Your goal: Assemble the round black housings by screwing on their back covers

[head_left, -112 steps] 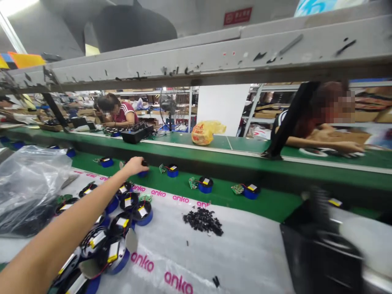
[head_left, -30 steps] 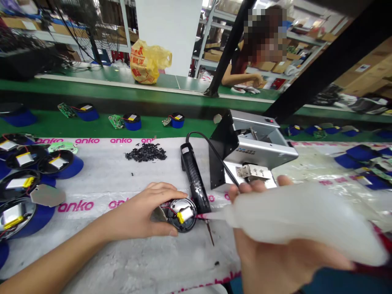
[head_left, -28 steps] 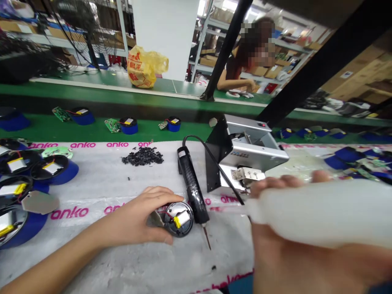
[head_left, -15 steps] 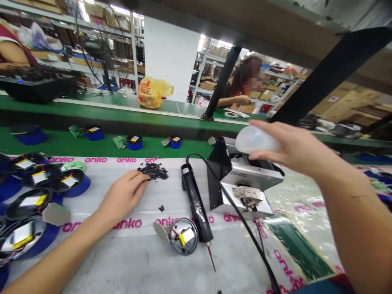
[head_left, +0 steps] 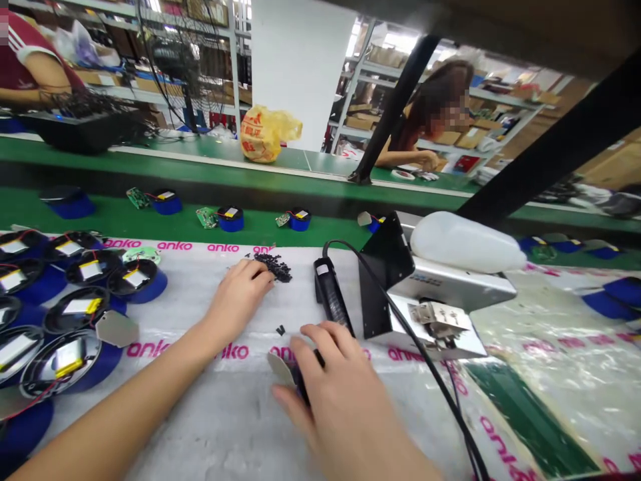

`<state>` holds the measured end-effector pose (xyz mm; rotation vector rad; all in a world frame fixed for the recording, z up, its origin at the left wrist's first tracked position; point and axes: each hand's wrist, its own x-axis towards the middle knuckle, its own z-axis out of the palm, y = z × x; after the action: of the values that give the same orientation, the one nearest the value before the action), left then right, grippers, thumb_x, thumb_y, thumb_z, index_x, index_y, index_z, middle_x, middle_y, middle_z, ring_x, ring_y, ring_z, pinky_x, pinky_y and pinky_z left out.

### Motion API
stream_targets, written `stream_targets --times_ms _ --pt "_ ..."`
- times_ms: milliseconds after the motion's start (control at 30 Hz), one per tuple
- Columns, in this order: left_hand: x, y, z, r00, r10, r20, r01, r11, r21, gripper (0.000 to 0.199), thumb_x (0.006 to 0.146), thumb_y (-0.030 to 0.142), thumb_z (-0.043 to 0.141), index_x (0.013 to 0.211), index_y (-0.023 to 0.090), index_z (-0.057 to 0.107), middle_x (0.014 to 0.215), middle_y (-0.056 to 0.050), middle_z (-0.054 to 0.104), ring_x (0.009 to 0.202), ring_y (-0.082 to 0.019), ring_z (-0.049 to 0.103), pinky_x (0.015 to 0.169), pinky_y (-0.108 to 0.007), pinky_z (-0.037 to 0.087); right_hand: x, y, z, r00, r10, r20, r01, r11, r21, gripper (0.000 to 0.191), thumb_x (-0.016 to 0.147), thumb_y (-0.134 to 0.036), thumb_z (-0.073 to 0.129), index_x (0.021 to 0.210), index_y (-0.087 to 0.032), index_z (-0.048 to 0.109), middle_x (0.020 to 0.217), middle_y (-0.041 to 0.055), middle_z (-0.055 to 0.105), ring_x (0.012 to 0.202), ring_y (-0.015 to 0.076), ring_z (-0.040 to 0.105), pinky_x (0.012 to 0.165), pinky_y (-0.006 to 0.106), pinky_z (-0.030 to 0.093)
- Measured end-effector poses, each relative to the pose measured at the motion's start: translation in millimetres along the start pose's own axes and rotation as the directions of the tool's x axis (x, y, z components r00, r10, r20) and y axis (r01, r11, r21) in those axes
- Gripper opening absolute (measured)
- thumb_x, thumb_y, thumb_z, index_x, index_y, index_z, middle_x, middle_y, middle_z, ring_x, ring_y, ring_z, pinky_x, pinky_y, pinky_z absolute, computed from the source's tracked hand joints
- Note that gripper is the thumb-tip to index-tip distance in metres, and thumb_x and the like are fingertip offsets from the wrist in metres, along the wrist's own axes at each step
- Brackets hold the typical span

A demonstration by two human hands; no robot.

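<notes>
My left hand (head_left: 244, 288) rests at the near left edge of a pile of small black pieces (head_left: 278, 266), its fingers bent together at the tips. Whatever the fingertips pinch is too small to make out. My right hand (head_left: 343, 384) curls over a small round housing, thumb on its left side and fingers across its top, hiding most of it. A grey metal disc (head_left: 281, 369) sticks out beside that thumb. Just beyond the right fingers lies a black electric screwdriver (head_left: 331, 294), its lower end covered by the hand. Two loose black bits (head_left: 280, 330) lie between the hands.
A white plastic bottle (head_left: 458, 242) lies on top of a metal machine (head_left: 445, 294) at right. The screwdriver's black cable (head_left: 400, 317) loops past it. Several blue round housings (head_left: 140, 284) with batteries crowd the left; more sit along the green strip. Two people work across the bench.
My right hand has let go of the white bottle, which now lies on the machine, and has come down onto the round housing. My left hand stays at the black pile. The view has shifted.
</notes>
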<state>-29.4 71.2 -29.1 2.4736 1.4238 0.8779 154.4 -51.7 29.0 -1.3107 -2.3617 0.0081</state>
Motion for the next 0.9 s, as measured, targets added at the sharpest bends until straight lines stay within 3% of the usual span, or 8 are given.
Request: stream_targets --times_ms 67,133,267,367,433,567,700,900 --pt "0 -1 -1.0 1.0 -0.012 0.001 0.012 0.996 -0.093 0.016 0.094 0.014 0.057 0.095 0.013 0.073 0.108 -0.017 0.067 0.109 -0.036 0.053 0.096 -0.056 0.042 0 2 10 1.0 0.02 0.016 -0.021 0.998 0.065 0.007 0.089 -0.018 0.062 0.088 -0.016 0.068 0.113 0.0135 0.064 0.108 0.0332 0.058 0.085 0.048 0.057" --pt "1 0 -4.2 0.999 -0.035 0.004 0.035 0.976 -0.214 0.015 0.092 0.014 0.057 0.089 0.015 0.072 0.108 -0.016 0.068 0.114 -0.035 0.051 0.102 -0.058 0.037 2 9 5 0.997 0.068 0.023 -0.071 0.976 0.206 0.013 0.092 -0.015 0.057 0.085 -0.018 0.067 0.111 0.0106 0.062 0.103 0.0258 0.06 0.081 0.038 0.057" --pt "-3 16 -16.1 0.993 -0.115 0.042 0.12 0.844 -0.523 0.011 0.088 0.015 0.06 0.082 0.017 0.07 0.109 -0.012 0.07 0.115 -0.03 0.055 0.106 -0.053 0.038 6 22 -16 0.965 0.237 0.115 -0.262 0.825 0.501 0.019 0.098 -0.021 0.051 0.087 -0.022 0.066 0.087 0.0032 0.061 0.069 0.0129 0.057 0.055 0.023 0.045" --pt "-13 31 -20.9 0.966 -0.182 0.181 0.256 0.614 -0.747 0.007 0.084 0.023 0.068 0.079 0.018 0.069 0.086 -0.006 0.074 0.084 -0.022 0.068 0.081 -0.039 0.056 8 28 -18 0.931 0.317 0.183 -0.362 0.721 0.591 0.019 0.099 -0.029 0.05 0.094 -0.023 0.067 0.075 -0.0007 0.062 0.061 0.0116 0.052 0.053 0.023 0.04" --pt "-20 37 -19.5 0.932 -0.22 0.287 0.356 0.419 -0.835 0.013 0.078 0.029 0.075 0.077 0.017 0.071 0.07 -0.002 0.072 0.064 -0.017 0.068 0.062 -0.03 0.058 8 31 -13 0.902 0.365 0.231 -0.42 0.618 0.665 0.02 0.099 -0.033 0.051 0.107 -0.025 0.066 0.076 -0.0014 0.064 0.062 0.0116 0.053 0.053 0.022 0.04" --pt "-26 39 -14.7 0.854 -0.281 0.438 0.478 0.093 -0.873 0.021 0.071 0.036 0.084 0.083 0.019 0.079 0.073 -0.002 0.075 0.061 -0.01 0.069 0.06 -0.018 0.057 3 32 -2 0.886 0.389 0.252 -0.426 0.468 0.774 0.025 0.097 -0.036 0.055 0.119 -0.028 0.065 0.08 -0.0019 0.064 0.064 0.0105 0.056 0.052 0.02 0.042" --pt "-25 36 -16.0 0.806 -0.269 0.527 0.524 -0.087 -0.847 0.025 0.063 0.036 0.092 0.082 0.023 0.082 0.075 -0.002 0.078 0.063 -0.008 0.07 0.061 -0.014 0.056 -2 33 0 0.928 0.332 0.169 -0.337 0.557 0.759 0.026 0.099 -0.031 0.054 0.123 -0.034 0.064 0.093 -0.0016 0.068 0.075 0.0105 0.061 0.061 0.02 0.047" --pt "-24 40 -20.7 0.775 -0.223 0.591 0.565 -0.173 -0.807 0.024 0.06 0.032 0.094 0.078 0.019 0.083 0.072 -0.003 0.078 0.063 -0.01 0.07 0.063 -0.016 0.057 -2 33 3 0.973 0.23 0.028 -0.183 0.692 0.699 0.031 0.099 -0.02 0.054 0.125 -0.033 0.064 0.083 -0.0033 0.06 0.071 0.0073 0.056 0.063 0.017 0.046"
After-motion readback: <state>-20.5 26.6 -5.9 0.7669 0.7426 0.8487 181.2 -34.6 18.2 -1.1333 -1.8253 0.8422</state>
